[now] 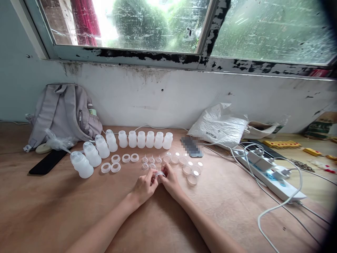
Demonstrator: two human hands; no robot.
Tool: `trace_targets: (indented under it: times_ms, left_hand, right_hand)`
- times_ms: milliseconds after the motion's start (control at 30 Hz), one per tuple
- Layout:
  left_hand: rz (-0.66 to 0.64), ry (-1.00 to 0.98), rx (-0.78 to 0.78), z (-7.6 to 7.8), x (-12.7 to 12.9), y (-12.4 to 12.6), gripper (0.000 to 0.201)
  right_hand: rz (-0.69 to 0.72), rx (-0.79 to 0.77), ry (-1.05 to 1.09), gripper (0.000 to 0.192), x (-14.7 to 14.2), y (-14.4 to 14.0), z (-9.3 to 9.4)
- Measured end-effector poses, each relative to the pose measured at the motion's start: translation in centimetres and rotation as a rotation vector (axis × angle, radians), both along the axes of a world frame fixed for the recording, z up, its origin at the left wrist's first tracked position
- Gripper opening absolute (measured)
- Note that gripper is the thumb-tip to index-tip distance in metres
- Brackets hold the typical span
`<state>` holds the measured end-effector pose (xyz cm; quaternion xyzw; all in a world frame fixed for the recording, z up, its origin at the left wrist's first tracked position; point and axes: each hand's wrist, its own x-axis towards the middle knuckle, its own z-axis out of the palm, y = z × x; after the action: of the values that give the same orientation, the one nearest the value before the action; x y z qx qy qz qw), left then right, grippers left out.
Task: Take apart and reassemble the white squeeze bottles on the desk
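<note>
My left hand (pixel 144 186) and my right hand (pixel 169 180) meet over the table, both closed on one translucent bottle collar ring (pixel 159 174). Fingers hide part of it, so I cannot tell whether a teat sits inside. Just beyond my fingertips stand several clear silicone teats (pixel 151 160). Several matching collar rings (pixel 116 167) lie flat to the left. On the right are several clear domed caps (pixel 187 170). Behind stands a row of open frosted baby bottles (pixel 141 140); farther left, several capped baby bottles (pixel 91 154) form a slanting line.
A grey backpack (pixel 64 109) leans at the back left, with a black phone (pixel 48 162) before it. A white plastic bag (pixel 219 124), another phone (pixel 193 147) and a power strip (pixel 273 179) with looping cables occupy the right. Yellow parts (pixel 283 144) lie beyond.
</note>
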<state>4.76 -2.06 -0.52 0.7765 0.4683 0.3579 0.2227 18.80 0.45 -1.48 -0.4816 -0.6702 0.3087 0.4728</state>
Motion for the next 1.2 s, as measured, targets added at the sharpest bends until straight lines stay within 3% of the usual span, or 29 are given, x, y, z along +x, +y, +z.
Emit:
trace_targets:
  times_ms: [200,333,400,533,633,867,1100,1200]
  left_hand:
    - [0.065,-0.059,-0.051,0.0,0.2,0.0,0.018]
    - [0.144,-0.104,-0.086,-0.1,0.0,0.5,0.012]
    - [0.19,-0.18,-0.1,-0.1,-0.5,1.0,0.01]
    - [0.222,-0.433,-0.225,0.1,-1.6,2.0,0.012]
    - [0.181,-0.539,-0.249,0.6,-2.1,2.1,0.018]
    - [-0.079,-0.401,-0.247,1.5,-1.6,0.7,0.019]
    - [-0.16,-0.503,-0.402,1.0,-1.9,1.2,0.029]
    - [-0.111,-0.539,-0.389,1.4,-2.5,1.7,0.029]
  right_hand:
    - [0.015,-0.01,-0.022,0.014,0.0,0.0,0.4]
    - [0.167,-0.025,-0.044,0.017,0.1,-0.3,1.1]
    - [0.205,-0.044,-0.008,0.022,0.3,-0.4,1.3]
    - [0.119,-0.057,0.051,0.024,1.0,0.0,1.3]
    - [0.106,-0.094,0.076,0.024,1.3,0.4,1.1]
    - [0.251,-0.129,0.056,0.025,0.9,-0.3,1.3]
    - [0.244,-0.132,0.044,0.019,0.5,-0.9,0.8]
    - [0.186,-0.057,-0.016,0.017,0.2,-1.1,0.6]
